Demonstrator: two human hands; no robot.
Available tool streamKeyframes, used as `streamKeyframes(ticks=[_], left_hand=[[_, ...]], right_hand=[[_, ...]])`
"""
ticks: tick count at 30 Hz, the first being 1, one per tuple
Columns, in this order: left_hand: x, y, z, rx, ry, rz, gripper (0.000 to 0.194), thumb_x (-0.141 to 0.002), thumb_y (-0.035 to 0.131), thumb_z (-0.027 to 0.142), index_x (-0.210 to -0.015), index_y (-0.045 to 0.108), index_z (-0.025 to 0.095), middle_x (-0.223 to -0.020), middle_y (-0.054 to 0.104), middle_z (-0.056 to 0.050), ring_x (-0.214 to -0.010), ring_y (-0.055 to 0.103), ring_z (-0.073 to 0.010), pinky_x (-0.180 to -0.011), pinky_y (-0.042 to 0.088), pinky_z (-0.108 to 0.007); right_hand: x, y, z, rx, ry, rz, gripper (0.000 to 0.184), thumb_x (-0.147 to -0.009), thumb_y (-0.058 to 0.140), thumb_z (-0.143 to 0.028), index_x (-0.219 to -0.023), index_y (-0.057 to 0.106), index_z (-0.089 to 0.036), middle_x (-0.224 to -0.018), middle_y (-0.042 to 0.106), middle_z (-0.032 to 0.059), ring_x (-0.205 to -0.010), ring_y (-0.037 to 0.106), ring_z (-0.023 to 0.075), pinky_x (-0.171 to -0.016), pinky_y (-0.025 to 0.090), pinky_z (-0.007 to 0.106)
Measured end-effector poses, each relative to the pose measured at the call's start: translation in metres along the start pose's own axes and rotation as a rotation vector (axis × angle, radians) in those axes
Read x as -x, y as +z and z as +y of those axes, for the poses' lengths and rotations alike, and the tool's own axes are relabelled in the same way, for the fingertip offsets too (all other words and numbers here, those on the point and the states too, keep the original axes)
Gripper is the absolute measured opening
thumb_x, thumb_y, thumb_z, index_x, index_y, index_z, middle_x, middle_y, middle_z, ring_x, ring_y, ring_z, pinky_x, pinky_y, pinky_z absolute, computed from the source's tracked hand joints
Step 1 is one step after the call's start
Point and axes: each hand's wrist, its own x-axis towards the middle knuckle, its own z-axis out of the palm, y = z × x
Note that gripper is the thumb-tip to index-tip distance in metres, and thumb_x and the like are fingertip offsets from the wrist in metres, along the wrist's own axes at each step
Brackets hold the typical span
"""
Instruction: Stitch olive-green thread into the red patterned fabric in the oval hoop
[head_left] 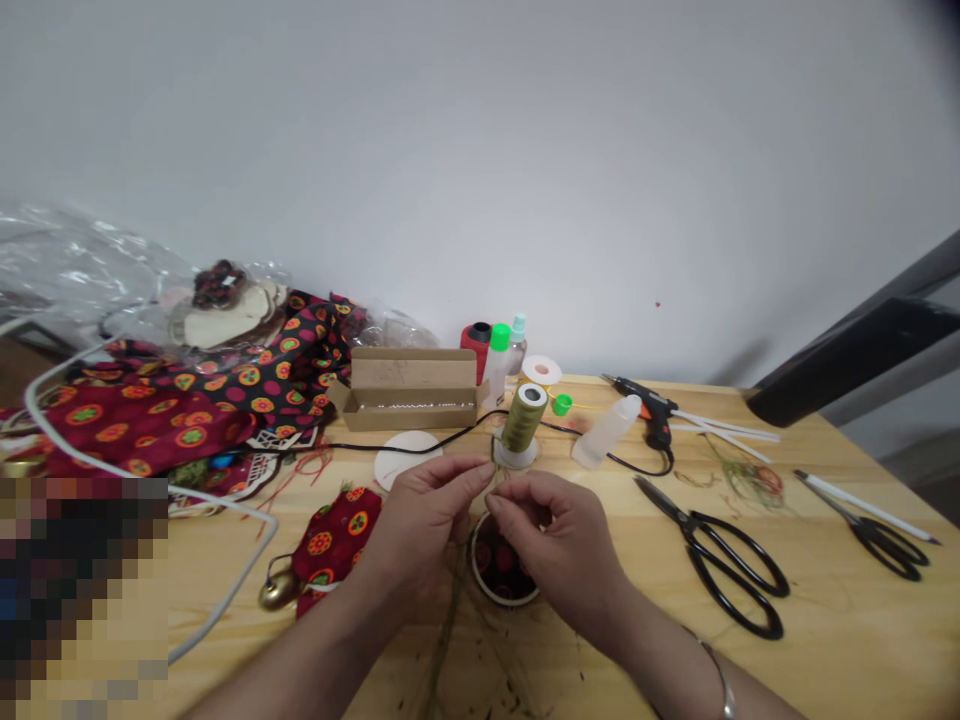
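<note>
The left hand has its thumb and forefinger pressed together on a fine thread, just near of the olive thread spool. The right hand faces it, its thumb and fingertips also together close beside the left fingertips; whether a strand sits in that pinch, I cannot tell. The thread is between the two hands, above the far edge of a round piece with dark patterned fabric inside a pale rim, which rests on the wooden table, partly hidden by the right hand.

Left of the hands lie a red patterned cloth piece and a brass bell; farther left is a heap of patterned fabric. On the far side stand an open cardboard box and a green-capped bottle. To the right are a translucent bottle, leaning, a glue gun farther back, large black-handled scissors, a tangle of threads and, at far right, smaller scissors beside a white pen
</note>
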Motion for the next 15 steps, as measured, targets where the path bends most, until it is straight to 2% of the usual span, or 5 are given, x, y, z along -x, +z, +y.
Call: streamKeyframes(ticks=[4, 6, 9, 12, 15], left_hand=[[0.0, -0.001, -0.001, -0.01, -0.021, -0.008, 0.011, -0.064, 0.069, 0.023, -0.069, 0.065, 0.014, -0.052, 0.055, 0.004, -0.037, 0.034, -0.0014, -0.036, 0.025, -0.014], [-0.001, -0.003, -0.001, -0.02, -0.024, -0.056, 0.012, -0.068, 0.065, 0.024, -0.066, 0.063, 0.012, -0.06, 0.06, 0.0, -0.038, 0.034, -0.001, -0.036, 0.024, -0.015], [-0.002, -0.006, -0.001, 0.018, -0.035, -0.086, 0.012, -0.069, 0.064, 0.023, -0.065, 0.06, 0.012, -0.059, 0.06, 0.0, -0.035, 0.026, 0.0009, -0.033, 0.017, -0.014], [-0.004, -0.008, -0.001, 0.087, -0.09, -0.073, 0.01, -0.067, 0.065, 0.021, -0.067, 0.058, 0.014, -0.053, 0.058, 0.002, -0.033, 0.026, 0.0007, -0.032, 0.015, -0.013], [-0.006, -0.009, -0.002, 0.129, -0.138, -0.055, 0.011, -0.066, 0.066, 0.02, -0.069, 0.058, 0.014, -0.046, 0.053, 0.004, -0.032, 0.028, -0.0004, -0.032, 0.017, -0.013]], right_hand=[[0.007, 0.002, -0.003, -0.009, -0.026, -0.082, 0.014, -0.076, 0.053, -0.02, -0.066, 0.062, -0.016, -0.054, 0.052, -0.0029, -0.049, 0.042, 0.0079, -0.046, 0.031, 0.019], [0.011, 0.003, -0.005, 0.047, -0.097, -0.139, 0.016, -0.077, 0.052, -0.017, -0.063, 0.059, -0.017, -0.053, 0.049, -0.0044, -0.049, 0.04, 0.0069, -0.046, 0.029, 0.019], [0.018, 0.004, -0.006, 0.221, -0.225, -0.226, 0.018, -0.077, 0.051, -0.013, -0.059, 0.054, -0.016, -0.053, 0.049, -0.0048, -0.05, 0.04, 0.0067, -0.048, 0.028, 0.02], [0.023, 0.008, -0.003, 0.434, -0.431, -0.298, 0.016, -0.077, 0.051, -0.014, -0.061, 0.052, -0.016, -0.059, 0.055, -0.0013, -0.056, 0.046, 0.01, -0.052, 0.031, 0.023], [0.025, 0.014, 0.004, 0.686, -0.741, -0.311, 0.012, -0.076, 0.05, -0.011, -0.065, 0.055, -0.015, -0.061, 0.058, 0.0036, -0.058, 0.048, 0.015, -0.052, 0.032, 0.028]])
